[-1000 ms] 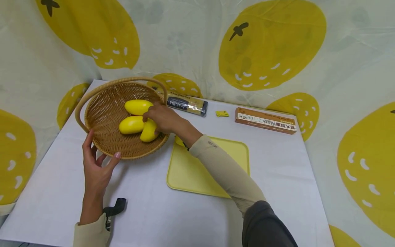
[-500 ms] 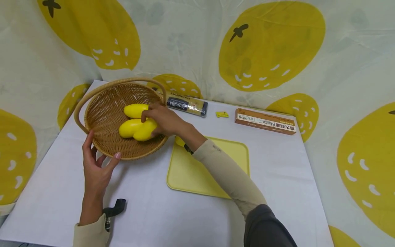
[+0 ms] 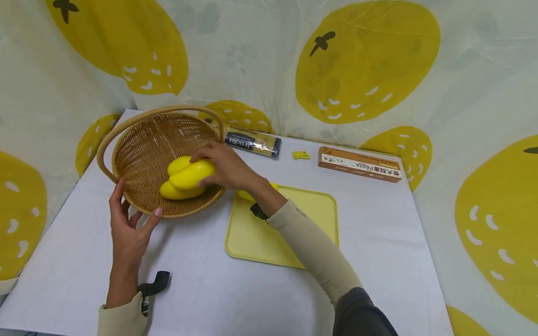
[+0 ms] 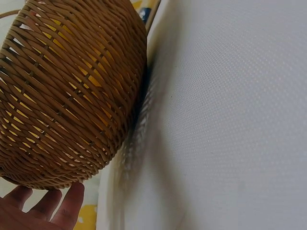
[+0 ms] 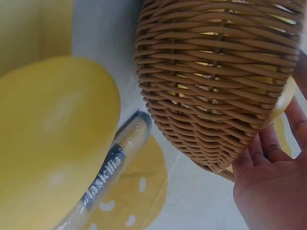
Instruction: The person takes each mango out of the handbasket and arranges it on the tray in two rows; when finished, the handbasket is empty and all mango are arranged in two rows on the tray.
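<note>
A brown wicker basket point(image 3: 143, 158) with a hoop handle stands tilted at the left of the table. My left hand point(image 3: 131, 235) grips its near-left rim, thumb on the front edge; in the left wrist view its fingers touch the woven wall. Inside the basket, my right hand point(image 3: 227, 165) holds a smooth yellow mango point(image 3: 192, 175). Two more yellow mangoes lie against it, one behind point(image 3: 178, 164) and one below point(image 3: 178, 192). Another mango point(image 3: 245, 194), partly hidden by the right forearm, lies on the yellow tray point(image 3: 239, 247).
Behind the basket lies a spaghetti packet point(image 3: 252, 143). A small yellow sachet point(image 3: 300, 155) and a brown pasta box point(image 3: 359, 164) lie along the back of the white-covered table point(image 3: 378, 261). Fruit-patterned cloth point(image 3: 260, 56) hangs close behind.
The right hand has shifted the mango it holds up and leftward, over the other two in the basket. The rear mango now sits lower. The left hand keeps its grip on the basket.
</note>
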### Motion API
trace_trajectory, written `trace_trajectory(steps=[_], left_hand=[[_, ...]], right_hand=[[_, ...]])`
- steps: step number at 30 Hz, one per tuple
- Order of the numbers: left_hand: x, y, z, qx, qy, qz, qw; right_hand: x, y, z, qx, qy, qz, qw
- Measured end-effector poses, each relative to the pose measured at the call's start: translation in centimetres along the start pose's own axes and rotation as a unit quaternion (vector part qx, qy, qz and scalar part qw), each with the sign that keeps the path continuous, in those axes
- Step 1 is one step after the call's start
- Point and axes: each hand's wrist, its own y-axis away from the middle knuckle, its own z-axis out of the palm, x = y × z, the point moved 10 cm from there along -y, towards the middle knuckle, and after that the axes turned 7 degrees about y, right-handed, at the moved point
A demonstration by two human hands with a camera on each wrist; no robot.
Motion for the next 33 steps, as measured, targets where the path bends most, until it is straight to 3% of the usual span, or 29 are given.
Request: trace_trajectory(steps=[9,17,33], left_hand=[[-0.1,-0.1,-0.2,0.002,0.003,-0.003,1.0],[-0.1,-0.1,-0.1,-0.001,0.009,0.006,0.9999],[-0.1,-0.1,0.0,0.001,0.019,0.01,0.9998]], right_hand=[[0.0,1.5,-1.4,0.067,-0.059,0.007,0.996],[0.0,3.6,-3.4,0.137,-0.115,0.006,0.984],[2.1,8.3,-6.3,0.22,-0.155,0.023,0.963]])
